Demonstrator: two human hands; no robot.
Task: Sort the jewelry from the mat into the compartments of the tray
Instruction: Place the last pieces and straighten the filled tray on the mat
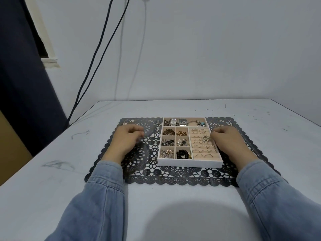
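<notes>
A white tray (189,164) with beige compartments sits on a dark lace mat (173,178). Its far compartment holds watches (182,121) and a bracelet. Six small compartments hold earrings, charms and black beads (182,154). The ring rolls on the right hold several thin rings (205,151) and a large silver flower ring (205,138). My right hand (227,141) reaches over the tray's right edge, and its curled fingertips pinch the flower ring at the ring rolls. My left hand (126,140) rests on the mat left of the tray, its fingers loosely curled and holding nothing.
The mat lies on a pale grey table (52,171) with scuff marks. Black cables (97,58) hang down the wall behind the table's far left corner. A dark curtain (20,84) hangs at the left.
</notes>
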